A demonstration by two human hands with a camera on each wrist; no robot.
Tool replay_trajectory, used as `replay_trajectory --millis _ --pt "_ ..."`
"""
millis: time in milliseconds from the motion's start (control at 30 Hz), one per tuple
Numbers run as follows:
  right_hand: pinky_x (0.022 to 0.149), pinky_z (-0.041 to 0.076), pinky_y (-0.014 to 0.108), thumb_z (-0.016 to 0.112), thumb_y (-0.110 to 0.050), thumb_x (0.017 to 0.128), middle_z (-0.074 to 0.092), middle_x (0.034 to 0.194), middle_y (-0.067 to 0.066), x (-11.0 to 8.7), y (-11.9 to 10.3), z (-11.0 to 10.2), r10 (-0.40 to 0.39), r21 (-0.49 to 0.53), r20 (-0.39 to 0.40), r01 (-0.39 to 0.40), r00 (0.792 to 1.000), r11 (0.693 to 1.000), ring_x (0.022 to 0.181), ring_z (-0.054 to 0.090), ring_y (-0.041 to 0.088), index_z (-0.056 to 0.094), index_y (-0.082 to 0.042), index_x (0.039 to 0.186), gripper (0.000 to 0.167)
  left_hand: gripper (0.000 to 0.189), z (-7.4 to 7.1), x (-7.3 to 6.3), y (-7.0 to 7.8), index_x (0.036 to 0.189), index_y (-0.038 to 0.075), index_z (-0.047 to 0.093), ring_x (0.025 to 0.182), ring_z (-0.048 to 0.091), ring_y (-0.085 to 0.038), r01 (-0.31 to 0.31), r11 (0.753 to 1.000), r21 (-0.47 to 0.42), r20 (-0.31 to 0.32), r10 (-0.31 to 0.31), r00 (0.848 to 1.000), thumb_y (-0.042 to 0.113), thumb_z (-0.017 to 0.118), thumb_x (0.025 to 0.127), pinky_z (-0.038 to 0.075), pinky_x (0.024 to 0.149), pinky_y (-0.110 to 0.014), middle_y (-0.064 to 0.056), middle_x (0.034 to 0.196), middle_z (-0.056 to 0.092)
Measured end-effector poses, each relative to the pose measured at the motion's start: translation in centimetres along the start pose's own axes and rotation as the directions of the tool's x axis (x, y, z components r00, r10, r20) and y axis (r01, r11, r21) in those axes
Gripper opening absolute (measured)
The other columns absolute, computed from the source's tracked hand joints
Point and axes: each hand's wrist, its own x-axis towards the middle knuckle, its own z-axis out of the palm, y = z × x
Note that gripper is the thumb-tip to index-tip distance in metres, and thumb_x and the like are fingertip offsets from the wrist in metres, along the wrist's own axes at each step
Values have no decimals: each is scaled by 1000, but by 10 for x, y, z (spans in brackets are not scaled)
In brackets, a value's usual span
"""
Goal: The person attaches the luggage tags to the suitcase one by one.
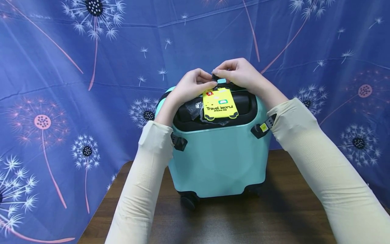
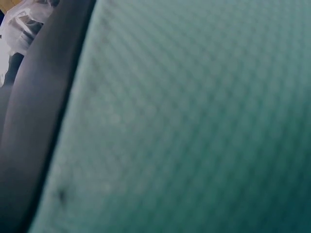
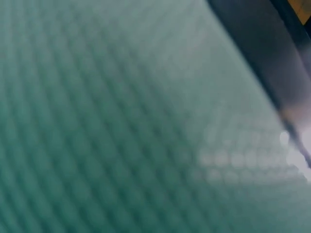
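Observation:
A teal suitcase (image 1: 219, 159) stands upright, its top towards the hands. Against its black top panel (image 1: 187, 125) lies a yellow luggage tag (image 1: 220, 101) printed "Travel World". My left hand (image 1: 193, 83) pinches the tag's black strap (image 1: 215, 78) near its lower end. On the right, my right hand (image 1: 242, 73) pinches the upper end of the same strap between thumb and fingers. How the strap runs behind the fingertips is hidden. Both wrist views show mostly the suitcase's blurred teal shell (image 2: 184, 116) (image 3: 121, 126), without the hands.
Crumpled clear plastic (image 1: 195, 107) sits beside the tag, over the suitcase handle. Below is a dark wooden table (image 1: 213, 223), with a black caster (image 1: 189, 200) on it. A blue dandelion-print cloth (image 1: 195, 37) hangs behind. Small black wrist cameras (image 1: 179, 142) are near the shell.

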Motion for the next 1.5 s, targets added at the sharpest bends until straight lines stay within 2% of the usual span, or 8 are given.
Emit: replay_trajectory --millis 167,300,600,800,1000,1300,1500 --pt "66 40 26 60 -34 91 60 88 -1 1 1 0 -8 -23 -42 7 999 1000 74 48 15 68 -7 107 31 33 0 0 1 115 4 56 100 61 -14 -8 999 41 5 8 1000 25 62 90 47 88 -22 -10 113 64" --pt "66 41 26 61 -34 91 60 84 -4 1 2 0 -9 -34 -56 7 998 999 74 49 14 68 -6 108 33 33 0 1 1 115 5 56 99 61 -14 -7 999 47 9 7 1000 26 63 90 47 87 -22 -10 112 64" --pt "67 40 28 59 -37 91 59 93 -2 0 1 -1 -19 8 -31 19 999 1000 72 48 14 67 -7 112 37 33 1 1 1 115 3 56 99 62 -15 -17 1000 13 -4 17 1000 23 63 90 48 86 -22 -11 112 64" --pt "67 41 27 61 -35 91 60 88 -4 2 4 -1 -26 -23 -32 25 999 999 74 49 14 68 -8 111 35 32 1 0 0 113 4 56 97 62 -14 -2 1000 25 -1 2 1000 25 63 90 48 85 -22 -10 111 65" --pt "69 41 26 59 -32 92 61 95 -2 3 3 0 -2 -52 -38 0 999 999 82 48 15 66 -7 114 34 32 1 1 0 114 5 56 97 62 -13 1 999 46 2 -1 1000 26 62 90 48 86 -22 -9 111 65" --pt "66 39 27 56 -35 94 58 92 -3 2 2 0 -8 15 -18 8 1000 1000 69 46 13 66 -8 113 35 34 1 1 0 117 4 55 100 62 -15 6 1000 -4 0 -6 1000 24 63 90 49 86 -23 -11 114 64" --pt "70 41 26 59 -33 92 61 95 -3 2 2 0 -19 16 -4 19 1000 1000 79 49 13 65 -7 115 35 33 2 1 1 115 4 55 99 63 -15 4 1000 -2 -2 -4 1000 23 63 90 49 85 -23 -11 113 65"
